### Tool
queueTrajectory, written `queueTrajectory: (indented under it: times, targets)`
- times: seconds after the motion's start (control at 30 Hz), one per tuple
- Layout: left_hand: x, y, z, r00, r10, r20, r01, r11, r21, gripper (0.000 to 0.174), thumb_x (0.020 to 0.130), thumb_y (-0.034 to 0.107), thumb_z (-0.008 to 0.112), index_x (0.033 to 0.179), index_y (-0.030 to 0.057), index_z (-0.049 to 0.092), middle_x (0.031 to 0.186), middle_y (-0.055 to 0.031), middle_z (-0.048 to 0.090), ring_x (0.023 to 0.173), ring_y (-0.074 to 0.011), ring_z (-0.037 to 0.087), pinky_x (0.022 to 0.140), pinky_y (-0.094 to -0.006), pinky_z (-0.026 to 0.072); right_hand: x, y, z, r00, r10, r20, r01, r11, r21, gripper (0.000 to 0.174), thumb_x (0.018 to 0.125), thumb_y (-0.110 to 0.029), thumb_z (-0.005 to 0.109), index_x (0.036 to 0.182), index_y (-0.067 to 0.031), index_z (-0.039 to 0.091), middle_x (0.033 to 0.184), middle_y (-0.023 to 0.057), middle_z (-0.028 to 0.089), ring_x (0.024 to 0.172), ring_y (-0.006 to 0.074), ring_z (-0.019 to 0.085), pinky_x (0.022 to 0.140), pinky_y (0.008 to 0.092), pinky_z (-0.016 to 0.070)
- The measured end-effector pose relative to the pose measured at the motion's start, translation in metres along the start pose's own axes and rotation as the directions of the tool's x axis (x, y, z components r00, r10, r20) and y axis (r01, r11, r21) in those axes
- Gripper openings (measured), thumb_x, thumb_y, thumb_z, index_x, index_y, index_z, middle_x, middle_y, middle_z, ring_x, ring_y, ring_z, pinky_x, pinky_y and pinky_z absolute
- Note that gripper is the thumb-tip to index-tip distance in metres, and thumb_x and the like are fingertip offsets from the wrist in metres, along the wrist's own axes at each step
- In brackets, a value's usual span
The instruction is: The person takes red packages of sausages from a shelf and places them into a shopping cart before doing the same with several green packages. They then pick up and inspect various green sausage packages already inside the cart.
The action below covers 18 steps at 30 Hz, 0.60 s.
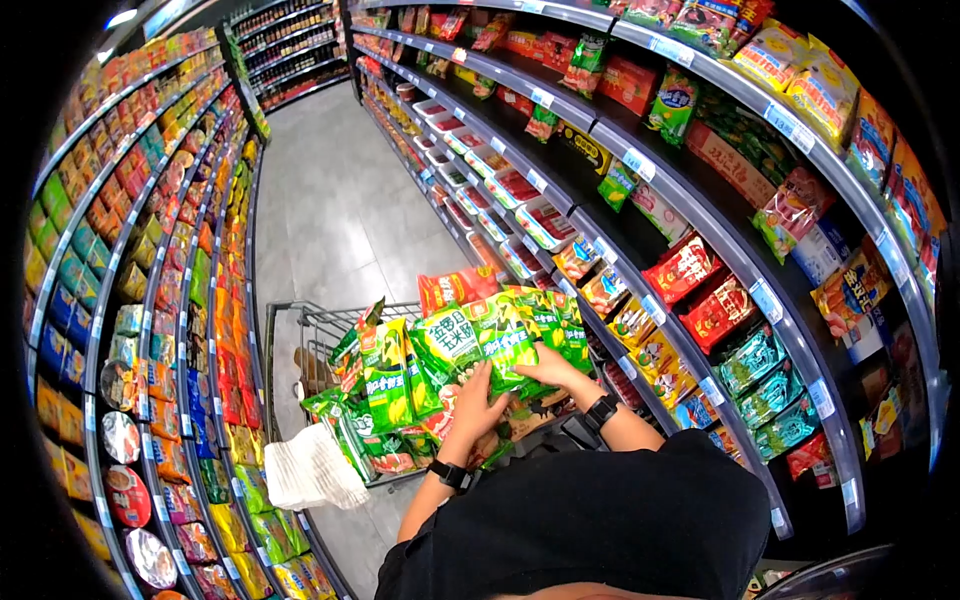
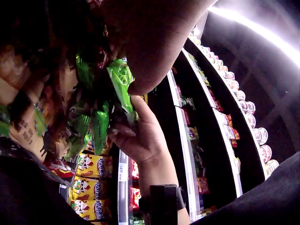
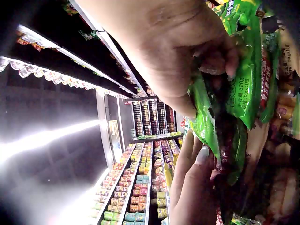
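Observation:
A green bag of corn sausages (image 1: 495,335) lies on top of the heaped cart, tilted toward me. My left hand (image 1: 470,405) holds its near edge, fingers over the front. On the right side, my right hand (image 1: 552,370) grips the same bag, thumb across the front. In the right wrist view the right hand (image 3: 173,56) has curled fingers at the green wrapper (image 3: 204,117), and the left hand's thumb (image 3: 199,168) sits at its lower corner. Another green bag (image 1: 390,375) lies left of the hands, and a red bag (image 1: 455,290) lies behind.
The wire shopping cart (image 1: 300,325) stands in front of me, a white ribbed cloth (image 1: 315,468) over its left corner. Packed shelves (image 1: 150,270) line the left side; more shelves (image 1: 640,165) curve close on the right. Grey floor (image 1: 315,190) runs ahead to bottle racks (image 1: 290,50).

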<state>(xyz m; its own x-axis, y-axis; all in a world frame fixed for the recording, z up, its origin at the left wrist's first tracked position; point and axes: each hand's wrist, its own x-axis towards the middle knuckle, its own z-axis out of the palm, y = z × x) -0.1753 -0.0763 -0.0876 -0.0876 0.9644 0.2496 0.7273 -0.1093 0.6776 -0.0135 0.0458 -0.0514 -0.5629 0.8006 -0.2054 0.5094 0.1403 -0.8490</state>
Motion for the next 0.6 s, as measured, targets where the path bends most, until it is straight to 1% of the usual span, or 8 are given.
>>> queueTrajectory:
  times: [0.2,0.23,0.33,0.37,0.47,0.5,0.57,0.6]
  targets:
    - [0.001,0.003,-0.001,1.0,-0.002,0.007,0.002,1.0,-0.005,0.069,0.079,0.031,0.062,0.133,-0.0006,0.035,0.134,-0.0262,0.038,0.12,-0.0394,0.042,0.098,-0.0426,0.035,-0.007,-0.013,-0.007,0.995,0.022,0.093,-0.018,0.999,-0.038,0.056,0.076,-0.036,0.067,0.117,-0.0019,0.05,0.106,0.0176,0.061,0.097,0.0298,0.059,0.082,0.0353,0.0457]
    - [0.0,0.002,-0.001,1.0,-0.011,0.011,0.011,1.0,-0.011,0.068,0.079,0.031,0.062,0.133,-0.0007,0.035,0.134,-0.0261,0.038,0.12,-0.0394,0.042,0.098,-0.0425,0.0348,-0.002,-0.003,-0.003,0.996,-0.018,0.082,0.025,0.996,-0.083,0.063,0.075,-0.04,0.067,0.118,0.0014,0.047,0.104,0.0203,0.061,0.096,0.0333,0.059,0.081,0.0377,0.0466]
    - [0.001,0.0,0.0,0.999,-0.027,0.02,0.028,0.999,-0.041,0.066,0.083,0.032,0.059,0.135,-0.0004,0.033,0.134,-0.0257,0.038,0.121,-0.0374,0.042,0.099,-0.0407,0.035,0.003,0.002,0.01,1.0,0.026,-0.012,-0.028,0.958,-0.285,0.071,0.075,-0.048,0.066,0.116,0.006,0.045,0.106,0.0249,0.058,0.097,0.0362,0.058,0.08,0.0402,0.0463]
    - [0.002,-0.001,-0.001,0.996,-0.079,0.047,0.085,0.985,-0.149,0.063,0.086,0.029,0.056,0.136,0.0002,0.032,0.135,-0.0249,0.038,0.123,-0.0348,0.041,0.1,-0.0386,0.0336,-0.006,0.0,0.011,0.998,-0.045,-0.052,0.028,0.954,-0.299,0.072,0.076,-0.047,0.064,0.114,0.0105,0.043,0.095,0.028,0.06,0.088,0.0396,0.06,0.073,0.0421,0.0485]
    - [0.004,-0.003,-0.006,0.977,-0.182,0.112,0.213,0.864,-0.456,0.056,0.092,0.023,0.048,0.139,0.002,0.027,0.138,-0.0224,0.036,0.127,-0.0283,0.037,0.103,-0.0338,0.0303,-0.016,-0.014,0.019,0.999,-0.012,-0.033,-0.002,0.917,-0.398,0.071,0.078,-0.044,0.062,0.111,0.0159,0.041,0.079,0.0275,0.06,0.074,0.0396,0.061,0.062,0.043,0.0491]
    - [0.006,-0.012,-0.001,0.975,-0.193,0.11,0.221,0.804,-0.553,0.054,0.093,0.022,0.046,0.14,0.0024,0.026,0.138,-0.0216,0.035,0.127,-0.0272,0.037,0.103,-0.0332,0.0296,-0.024,-0.02,0.02,0.986,-0.155,-0.062,0.112,0.891,-0.44,0.067,0.08,-0.04,0.06,0.106,0.0186,0.04,0.069,0.026,0.058,0.064,0.0395,0.06,0.054,0.0446,0.0475]
    - [0.007,-0.016,-0.006,0.959,-0.235,0.159,0.281,0.711,-0.645,0.05,0.097,0.022,0.038,0.141,0.0035,0.023,0.141,-0.0191,0.031,0.129,-0.0255,0.032,0.105,-0.0332,0.0269,-0.031,-0.033,0.021,0.981,-0.192,-0.001,0.167,0.855,-0.491,0.062,0.081,-0.037,0.058,0.105,0.0171,0.04,0.069,0.0259,0.059,0.064,0.0398,0.059,0.054,0.0453,0.0473]
    - [0.009,-0.02,-0.007,0.964,-0.222,0.149,0.265,0.719,-0.643,0.054,0.096,0.022,0.041,0.142,0.0042,0.019,0.141,-0.0181,0.032,0.128,-0.0256,0.035,0.096,-0.0316,0.037,-0.034,-0.04,0.021,0.978,-0.206,0.031,0.192,0.836,-0.514,0.06,0.082,-0.036,0.058,0.105,0.0163,0.041,0.069,0.0258,0.059,0.064,0.04,0.059,0.054,0.0457,0.0473]
